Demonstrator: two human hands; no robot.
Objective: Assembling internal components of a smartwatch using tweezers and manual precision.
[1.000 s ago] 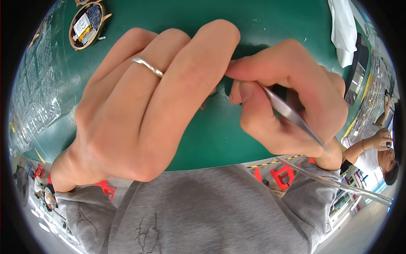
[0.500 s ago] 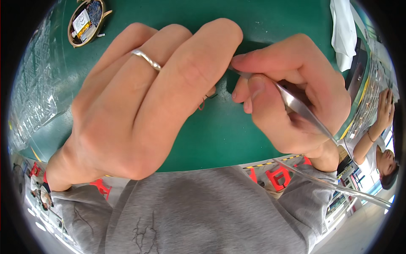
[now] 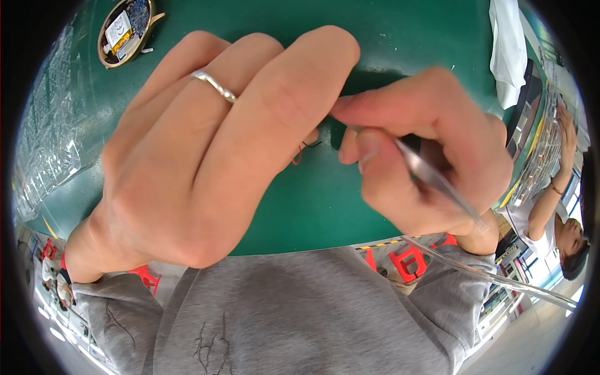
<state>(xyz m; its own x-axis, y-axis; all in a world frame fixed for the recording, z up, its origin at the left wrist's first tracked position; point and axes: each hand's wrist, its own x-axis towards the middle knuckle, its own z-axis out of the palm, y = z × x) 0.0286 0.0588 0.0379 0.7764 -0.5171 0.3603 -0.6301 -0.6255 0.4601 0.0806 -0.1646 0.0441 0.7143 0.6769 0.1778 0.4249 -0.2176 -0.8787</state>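
Note:
In the middle, the fingers of my left hand (image 3: 206, 144) are bent inward over a part they hide from view. A thin red wire (image 3: 297, 157) and a short dark wire (image 3: 312, 144) stick out beneath its index finger. My right hand (image 3: 431, 144) pinches metal tweezers (image 3: 434, 177) between thumb and index finger, and its shaft slants down to the right. The tweezers' tips are hidden behind the fingers, close to the left index finger. At the upper left, an open round watch case (image 3: 127, 31) lies with its battery and circuit board showing.
Clear plastic trays (image 3: 53, 134) line the left side of the green mat (image 3: 306, 215). A white sheet (image 3: 507, 53) lies at the far right beside a dark object (image 3: 524, 112). Another person (image 3: 556, 206) sits at the right with an arm raised. Red stools (image 3: 409, 262) stand below the table edge.
My right hand and the tweezers have shifted slightly left and down, toward my left hand. My left hand stays nearly still. The other person's arm has moved up.

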